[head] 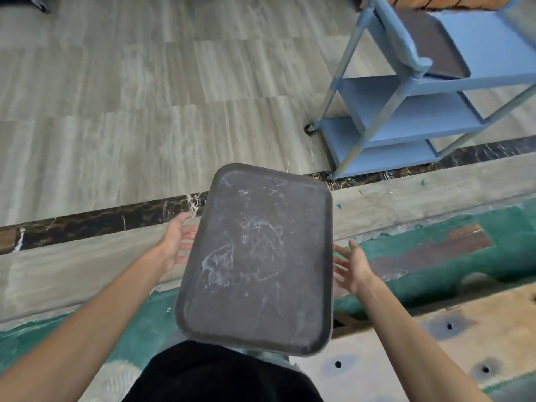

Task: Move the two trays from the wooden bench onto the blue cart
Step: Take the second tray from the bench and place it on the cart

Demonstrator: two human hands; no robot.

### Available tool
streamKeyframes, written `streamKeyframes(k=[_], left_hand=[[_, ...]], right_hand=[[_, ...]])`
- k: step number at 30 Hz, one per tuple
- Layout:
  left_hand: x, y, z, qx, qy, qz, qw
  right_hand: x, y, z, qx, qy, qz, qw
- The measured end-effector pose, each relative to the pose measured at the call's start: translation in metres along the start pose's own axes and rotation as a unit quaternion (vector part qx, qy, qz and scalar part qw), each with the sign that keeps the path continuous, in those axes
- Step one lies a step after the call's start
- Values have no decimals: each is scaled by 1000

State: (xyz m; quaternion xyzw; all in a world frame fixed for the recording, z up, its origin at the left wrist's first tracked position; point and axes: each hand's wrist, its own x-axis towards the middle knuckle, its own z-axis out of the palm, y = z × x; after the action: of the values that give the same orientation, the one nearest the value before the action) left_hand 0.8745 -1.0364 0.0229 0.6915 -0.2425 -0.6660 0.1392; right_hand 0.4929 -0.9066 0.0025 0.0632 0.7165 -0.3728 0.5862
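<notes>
A dark grey tray with white scuff marks lies tilted in front of me, its near end over my lap. My left hand is spread beside its left edge, fingertips at or just under the rim and thumb off the tray. By the right edge, my right hand has its fingers apart and grips nothing. A second dark tray lies on the top shelf of the blue cart at the upper right. The worn wooden bench runs along the lower right.
The cart has three shelves, metal posts and small wheels, and stands on grey wood-look floor. A dark marble strip and a grey ledge cross the floor in front of me. Peeling green paint covers the bench edge.
</notes>
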Motion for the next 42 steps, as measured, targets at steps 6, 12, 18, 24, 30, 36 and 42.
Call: streamKeyframes(k=[6, 12, 18, 24, 30, 36, 42], left_hand=[[38, 115, 62, 88, -67, 19, 994], [57, 192, 161, 164, -137, 31, 976], [75, 240, 301, 215, -185, 48, 958], [95, 262, 435, 241, -177, 55, 952], [98, 289, 547, 265, -182, 50, 945], [100, 314, 646, 284, -212, 46, 934], [118, 348, 747, 281, -228, 49, 931]], right_hand=[[-4, -57, -17, 88, 60, -19, 994], [0, -93, -74, 159, 120, -38, 979], [33, -135, -157, 218, 147, -41, 964], [80, -197, -241, 246, 166, -41, 954], [103, -258, -324, 253, 176, -43, 950], [127, -307, -395, 268, 187, -47, 944], [163, -368, -460, 277, 201, -49, 938]])
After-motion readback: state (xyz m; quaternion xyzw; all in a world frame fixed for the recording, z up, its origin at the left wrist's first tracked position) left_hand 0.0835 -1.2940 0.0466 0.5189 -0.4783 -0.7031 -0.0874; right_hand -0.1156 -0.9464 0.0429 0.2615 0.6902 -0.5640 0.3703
